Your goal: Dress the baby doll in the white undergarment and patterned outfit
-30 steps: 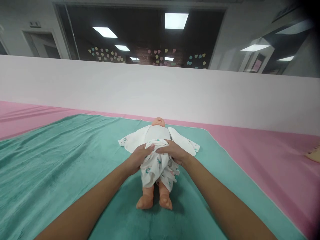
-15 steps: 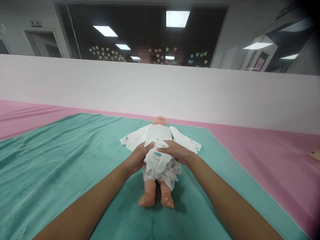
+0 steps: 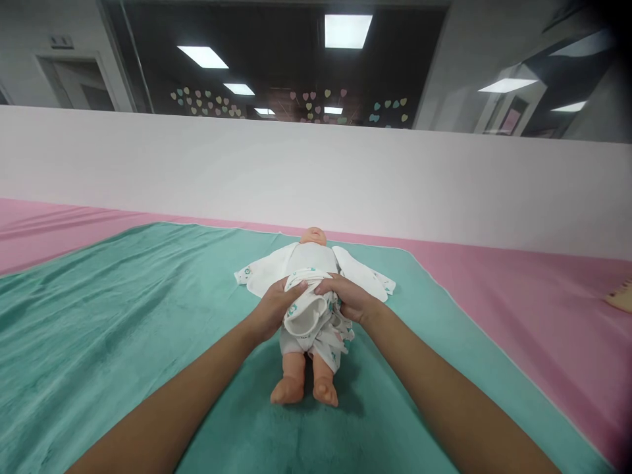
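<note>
A baby doll lies on its back on a teal blanket, its feet toward me and its head at the far end. White sleeves spread out flat to both sides of its torso. Over the doll's belly and hips is a bunched white baby garment with small teal prints and a rounded fabric opening facing me. My left hand grips its left edge, thumb on top. Opposite, my right hand pinches the right edge, fingers partly hidden in the folds. Which clothing piece this is, I cannot tell.
Pink fabric lies beneath and around the blanket. A low white wall runs along the back, with a dark window above it. A beige object is partly visible at the right edge.
The garment's front has been gathered upward in my hands; its printed face has folded away and a rounded opening now shows. My hands stay at the doll's middle. The view has shifted slightly.
</note>
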Tool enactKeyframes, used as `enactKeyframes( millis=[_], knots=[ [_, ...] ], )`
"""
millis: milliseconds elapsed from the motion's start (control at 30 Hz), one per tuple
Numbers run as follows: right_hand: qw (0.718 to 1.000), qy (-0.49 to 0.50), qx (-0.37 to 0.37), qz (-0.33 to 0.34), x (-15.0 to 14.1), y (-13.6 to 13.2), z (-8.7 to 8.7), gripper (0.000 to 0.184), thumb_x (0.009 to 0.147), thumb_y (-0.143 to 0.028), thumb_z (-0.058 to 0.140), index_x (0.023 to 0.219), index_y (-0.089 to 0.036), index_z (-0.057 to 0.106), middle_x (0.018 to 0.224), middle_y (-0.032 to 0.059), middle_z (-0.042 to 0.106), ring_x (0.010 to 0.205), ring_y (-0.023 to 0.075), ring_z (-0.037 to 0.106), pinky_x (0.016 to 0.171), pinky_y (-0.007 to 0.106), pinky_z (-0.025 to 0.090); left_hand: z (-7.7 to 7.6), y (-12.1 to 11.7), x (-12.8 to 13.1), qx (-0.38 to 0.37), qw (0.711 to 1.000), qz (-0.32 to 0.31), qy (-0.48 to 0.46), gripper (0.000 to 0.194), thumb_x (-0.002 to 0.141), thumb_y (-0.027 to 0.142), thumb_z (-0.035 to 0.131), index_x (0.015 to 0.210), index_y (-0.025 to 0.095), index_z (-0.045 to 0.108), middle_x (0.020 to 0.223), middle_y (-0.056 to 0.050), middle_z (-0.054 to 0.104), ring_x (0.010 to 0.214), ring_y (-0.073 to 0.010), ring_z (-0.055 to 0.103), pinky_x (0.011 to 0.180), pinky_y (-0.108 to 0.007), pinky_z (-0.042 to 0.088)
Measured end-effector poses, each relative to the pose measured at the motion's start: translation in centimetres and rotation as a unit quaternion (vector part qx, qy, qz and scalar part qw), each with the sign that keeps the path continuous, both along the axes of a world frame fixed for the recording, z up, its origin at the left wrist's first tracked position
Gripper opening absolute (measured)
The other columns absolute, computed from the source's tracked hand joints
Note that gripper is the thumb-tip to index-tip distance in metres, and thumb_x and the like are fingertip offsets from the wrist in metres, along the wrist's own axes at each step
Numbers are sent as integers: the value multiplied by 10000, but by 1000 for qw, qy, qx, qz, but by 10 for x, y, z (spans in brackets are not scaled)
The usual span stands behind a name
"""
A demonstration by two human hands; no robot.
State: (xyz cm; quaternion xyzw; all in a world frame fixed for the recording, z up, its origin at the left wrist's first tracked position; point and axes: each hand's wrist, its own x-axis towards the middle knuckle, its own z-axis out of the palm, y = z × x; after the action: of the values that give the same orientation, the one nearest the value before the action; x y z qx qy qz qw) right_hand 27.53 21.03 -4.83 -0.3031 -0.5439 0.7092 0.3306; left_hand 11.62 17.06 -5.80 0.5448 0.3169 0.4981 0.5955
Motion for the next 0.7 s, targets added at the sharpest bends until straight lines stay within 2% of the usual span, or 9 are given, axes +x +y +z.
enactKeyframes(
  millis=[133, 267, 367, 433, 533, 600, 700],
  knots=[
    [999, 24, -16, 18, 0, 1, -2, 310, 573, -168, 605, 882, -141, 625, 659, 7, 649, 584, 150, 576, 585, 253, 444, -4, 2, 1, 9, 999, 31, -3, 363, 753, 397, 608, 1012, 142, 610, 806, -49, 670, 734, -186, 587, 659, -270, 436],
    [995, 40, -11, 87, 3, -2, 1, 303, 624, -190, 643, 921, -147, 608, 659, -7, 618, 536, 109, 530, 521, 219, 406, -9, 4, 0, 2, 999, 34, -23, 366, 773, 418, 575, 994, 126, 596, 757, -57, 662, 642, -168, 575, 603, -272, 435],
    [990, 11, 23, 142, 4, -6, 8, 375, 611, -214, 710, 962, -156, 590, 716, -2, 618, 622, 119, 550, 581, 229, 424, -11, 4, 0, 1, 999, 40, -30, 380, 774, 440, 565, 993, 130, 582, 777, -56, 659, 653, -170, 573, 603, -274, 433],
    [987, -15, 49, 155, 4, -9, 12, 432, 582, -206, 734, 984, -163, 581, 778, 8, 626, 709, 144, 566, 641, 254, 440, -11, 5, -1, 8, 998, 53, -22, 380, 764, 448, 571, 983, 137, 576, 813, -52, 655, 703, -178, 575, 630, -275, 436],
    [987, -40, 99, 118, 0, -10, 12, 407, 608, -224, 713, 988, -170, 581, 828, 14, 620, 749, 154, 560, 661, 264, 440, -9, 7, -3, 39, 996, 76, 29, 402, 757, 462, 567, 986, 132, 561, 877, -64, 634, 791, -203, 571, 690, -296, 444],
    [988, -54, 134, 54, -4, -8, 8, 336, 650, -259, 678, 960, -170, 583, 823, 13, 608, 732, 149, 550, 642, 260, 436, -5, 8, -5, 75, 988, 105, 84, 439, 729, 430, 608, 1049, 140, 528, 976, -77, 600, 910, -227, 550, 761, -311, 442],
    [978, -86, 183, -57, -11, -4, -1, 272, 706, -334, 620, 924, -178, 574, 827, 12, 596, 742, 158, 545, 627, 265, 436, 1, 6, -6, 125, 970, 126, 165, 660, 643, 310, 697, 1222, 206, 400, 1186, -76, 487, 1081, -242, 476, 857, -314, 423]
  ],
)
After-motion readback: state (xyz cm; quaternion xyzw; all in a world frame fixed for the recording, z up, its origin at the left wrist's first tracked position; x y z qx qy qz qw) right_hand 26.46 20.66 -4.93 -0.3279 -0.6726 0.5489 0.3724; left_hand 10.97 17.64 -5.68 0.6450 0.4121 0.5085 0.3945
